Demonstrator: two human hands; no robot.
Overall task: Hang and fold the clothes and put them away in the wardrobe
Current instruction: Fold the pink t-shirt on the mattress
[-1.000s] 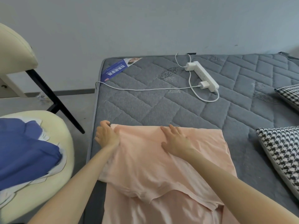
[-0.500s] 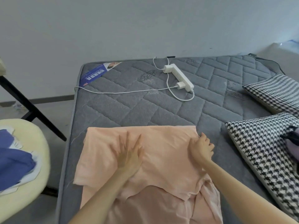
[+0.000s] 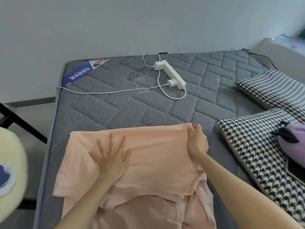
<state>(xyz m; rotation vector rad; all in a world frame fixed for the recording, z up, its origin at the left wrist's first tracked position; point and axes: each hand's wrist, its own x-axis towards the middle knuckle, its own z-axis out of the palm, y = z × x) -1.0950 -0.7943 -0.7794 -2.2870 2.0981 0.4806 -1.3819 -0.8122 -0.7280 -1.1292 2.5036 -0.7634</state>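
Observation:
A peach-pink shirt (image 3: 155, 156) lies partly folded on the near part of the grey mattress (image 3: 115, 106). Its upper layer is doubled over a lower part that runs toward me. My left hand (image 3: 112, 157) lies flat on the middle of the folded layer, fingers spread and straight. My right hand (image 3: 197, 141) grips the shirt's far right corner, fingers curled round the fabric edge and lifting it slightly.
A white power strip (image 3: 171, 73) with its cables lies on the far mattress. Two houndstooth pillows (image 3: 252, 146) sit at the right, a purple garment (image 3: 293, 138) on the nearer one. At the left, a cream chair (image 3: 11, 159) holds blue and white clothes (image 3: 5, 176).
My left hand left the shirt's far left corner and now presses flat on its middle. My right hand moved from the middle to the far right corner and gripped it. The view swung right.

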